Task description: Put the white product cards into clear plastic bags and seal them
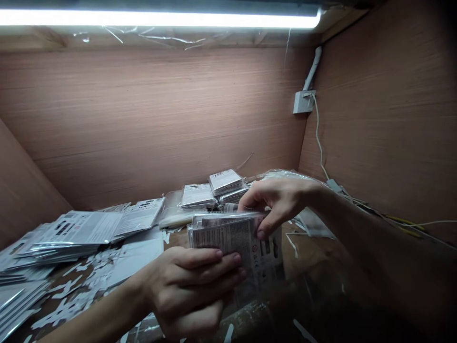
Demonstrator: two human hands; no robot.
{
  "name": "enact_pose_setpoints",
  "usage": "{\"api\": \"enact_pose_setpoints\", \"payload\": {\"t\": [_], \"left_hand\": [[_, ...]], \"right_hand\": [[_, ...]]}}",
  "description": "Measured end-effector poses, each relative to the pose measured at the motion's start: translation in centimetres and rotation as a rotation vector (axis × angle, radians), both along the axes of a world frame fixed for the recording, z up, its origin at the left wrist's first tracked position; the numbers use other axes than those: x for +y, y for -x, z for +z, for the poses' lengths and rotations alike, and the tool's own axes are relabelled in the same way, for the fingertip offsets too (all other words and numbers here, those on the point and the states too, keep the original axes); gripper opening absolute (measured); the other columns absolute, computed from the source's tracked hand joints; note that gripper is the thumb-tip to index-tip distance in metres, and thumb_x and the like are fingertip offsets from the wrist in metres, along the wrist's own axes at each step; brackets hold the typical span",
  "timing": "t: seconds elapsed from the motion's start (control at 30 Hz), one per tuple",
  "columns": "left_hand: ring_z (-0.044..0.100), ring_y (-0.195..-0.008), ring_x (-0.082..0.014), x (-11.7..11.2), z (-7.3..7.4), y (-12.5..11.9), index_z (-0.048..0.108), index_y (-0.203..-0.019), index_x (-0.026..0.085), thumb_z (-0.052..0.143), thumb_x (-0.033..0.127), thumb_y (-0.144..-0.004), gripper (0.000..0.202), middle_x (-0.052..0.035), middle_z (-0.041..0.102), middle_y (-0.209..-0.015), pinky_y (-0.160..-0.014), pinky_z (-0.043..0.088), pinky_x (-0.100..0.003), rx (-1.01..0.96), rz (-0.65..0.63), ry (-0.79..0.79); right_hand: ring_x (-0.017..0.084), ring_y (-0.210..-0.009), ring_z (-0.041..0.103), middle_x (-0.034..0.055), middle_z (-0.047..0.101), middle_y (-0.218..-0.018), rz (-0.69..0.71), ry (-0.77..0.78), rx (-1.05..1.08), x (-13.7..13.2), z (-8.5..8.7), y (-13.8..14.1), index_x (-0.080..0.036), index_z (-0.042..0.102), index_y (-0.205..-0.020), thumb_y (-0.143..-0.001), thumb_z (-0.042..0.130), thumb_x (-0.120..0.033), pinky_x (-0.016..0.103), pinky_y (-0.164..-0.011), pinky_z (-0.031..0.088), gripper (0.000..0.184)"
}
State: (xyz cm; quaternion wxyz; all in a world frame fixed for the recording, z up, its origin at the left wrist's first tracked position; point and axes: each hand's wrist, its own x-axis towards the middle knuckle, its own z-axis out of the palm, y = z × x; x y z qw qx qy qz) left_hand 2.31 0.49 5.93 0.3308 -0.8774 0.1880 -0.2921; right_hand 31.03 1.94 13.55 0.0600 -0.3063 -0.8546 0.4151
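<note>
Plywood walls with a fine horizontal grain box in your bench, and a tube light glares along the top edge of the frame. Low in the middle, your left hand is clenched around the lower part of a stack of flat printed packets, with its fingers curled across the front. Your right hand, just above and right of centre, pinches the stack's top edge, thumb on the front face and fingers over the top. The stack stands on edge between both hands, above the dark, glossy bench top. Its faces are grey-white with small print under shiny film. Right behind it, two small piles of packets lie flat, one partly on the other, beside crumpled clear plastic. At the left of the frame a wide spread of packets fans out in loose layers, with torn white paper scraps strewn in front of it. At the upper right, a white wall box sits in the corner, and a thin white cable runs down from it to the bench.
</note>
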Motion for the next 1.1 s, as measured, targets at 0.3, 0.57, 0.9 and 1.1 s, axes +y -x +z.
{"api": "enact_pose_setpoints", "payload": {"t": [0.3, 0.57, 0.9, 1.1], "left_hand": [[0.020, -0.160, -0.0281, -0.8, 0.4, 0.2, 0.044, -0.152, 0.039, 0.078, 0.020, -0.082, 0.080, 0.0034, 0.035, -0.169, -0.132, 0.009, -0.056, -0.092, 0.258, 0.548], [0.049, -0.143, -0.0417, 1.5, 1.6, 0.6, 0.046, -0.153, 0.027, 0.062, 0.064, -0.093, 0.072, -0.0170, 0.050, -0.157, -0.101, 0.055, -0.050, -0.079, 0.015, 2.107], [0.068, -0.081, -0.0167, -1.2, -1.3, -3.2, 0.074, -0.104, 0.012, 0.099, 0.017, -0.056, 0.054, -0.0048, 0.074, -0.089, -0.073, 0.056, -0.027, -0.180, -0.060, 2.316], [0.070, -0.077, -0.0168, -0.1, -1.4, -2.2, 0.074, -0.098, 0.012, 0.097, 0.021, -0.060, 0.045, -0.0052, 0.073, -0.087, -0.071, 0.060, -0.030, -0.202, 0.037, 2.330]], "right_hand": [[0.009, -0.060, 0.055, -0.0035, 0.062, -0.069, 0.024, 0.057, 0.134, 0.3, -0.6, 0.3, -0.011, 0.070, -0.089, -0.070, 0.093, -0.039, 0.017, -0.050, 0.041, 0.041], [0.011, -0.068, 0.061, -0.0015, 0.063, -0.076, 0.005, 0.043, 0.316, 0.3, -0.5, 0.4, -0.011, 0.066, -0.088, -0.074, 0.091, -0.035, 0.020, -0.060, 0.050, 0.037], [0.009, -0.059, 0.046, -0.0055, 0.053, -0.068, -0.013, -0.185, 0.051, -1.5, -0.9, 2.6, -0.016, 0.065, -0.084, -0.078, 0.083, -0.035, 0.020, -0.049, 0.034, 0.027], [0.014, -0.072, 0.060, 0.0018, 0.068, -0.082, 0.008, -0.271, 0.112, -0.9, -1.0, 3.6, -0.013, 0.073, -0.102, -0.084, 0.080, -0.040, 0.023, -0.060, 0.047, 0.033]]}}
